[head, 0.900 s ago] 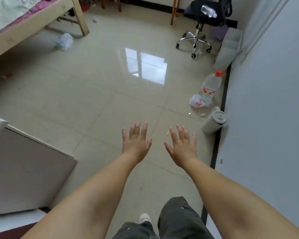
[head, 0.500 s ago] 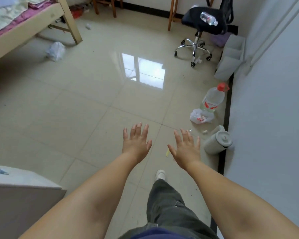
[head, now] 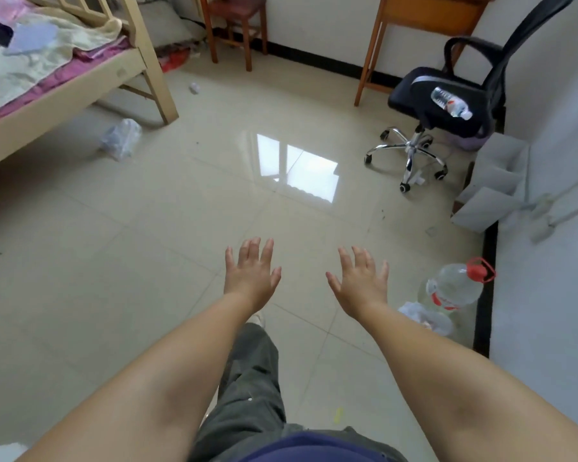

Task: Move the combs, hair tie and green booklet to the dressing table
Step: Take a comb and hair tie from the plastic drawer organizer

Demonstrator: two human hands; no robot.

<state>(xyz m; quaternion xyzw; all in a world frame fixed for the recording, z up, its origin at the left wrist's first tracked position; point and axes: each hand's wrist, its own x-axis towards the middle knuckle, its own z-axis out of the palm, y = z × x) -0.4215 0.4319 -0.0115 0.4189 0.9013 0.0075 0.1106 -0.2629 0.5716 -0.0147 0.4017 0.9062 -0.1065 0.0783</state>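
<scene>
Here, in the head view, your left hand (head: 251,275) and right hand (head: 361,283) reach out side by side at centre frame, backs up, fingers spread wide, neither holding anything. They hover apart above a glossy tile floor (head: 147,245), where a window's reflection (head: 297,168) shines just above them in the frame. Your grey trouser leg (head: 251,371) and a white shoe tip (head: 257,319) show below, between the forearms.

At upper left stands a wooden bed (head: 64,91) with a pale blanket; a dark, roundish item (head: 1,34) and a flat bluish-grey shape (head: 32,38) lie on it, but you cannot tell whether either is one of the combs, the hair tie or the booklet. None of those things can be made out for certain, and no dressing table can be picked out. A crumpled clear bag (head: 121,138) lies on the floor just below the bed's foot.

At top centre is a wooden chair (head: 236,25); a wooden desk (head: 427,18) is to its right. A black swivel chair (head: 447,105) at upper right carries a small bottle (head: 451,103) lying on its seat. A grey bin (head: 494,185) leans against the right wall. At lower right, a big water jug (head: 454,288) with a red cap lies near the wall, a crumpled bag (head: 424,316) just beside it.
</scene>
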